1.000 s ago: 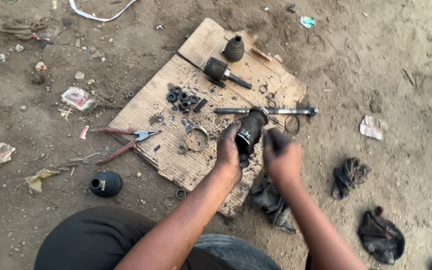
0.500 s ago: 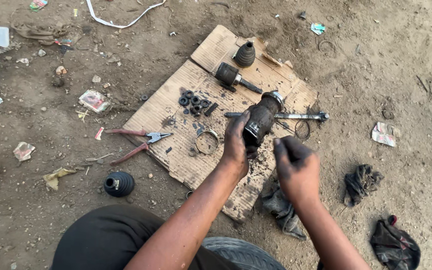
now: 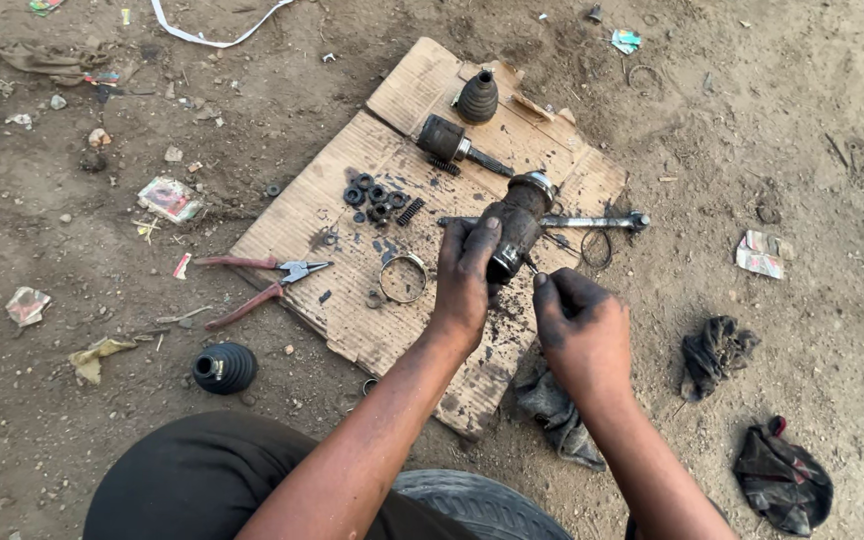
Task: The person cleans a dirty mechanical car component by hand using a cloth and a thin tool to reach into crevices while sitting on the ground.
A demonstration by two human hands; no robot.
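My left hand [image 3: 465,282] is wrapped around a greasy dark cylindrical joint part [image 3: 515,222], tilted with its metal-rimmed end away from me, over a sheet of cardboard [image 3: 352,300]. My right hand [image 3: 580,330], black with grease, pinches a small thin piece against the near open end of that part; what the piece is cannot be told. Behind the part a long metal shaft [image 3: 592,221] lies across the cardboard.
On the cardboard lie red-handled pliers [image 3: 264,278], a metal ring clamp [image 3: 403,277], several small black rings [image 3: 372,196] with a spring, a second joint piece [image 3: 450,140] and a rubber boot [image 3: 477,98]. Another boot [image 3: 223,367] and dirty rags [image 3: 714,349] lie on the dirt.
The view has shifted slightly. My right hand has moved up to the near end of the joint part, which my left hand keeps holding.
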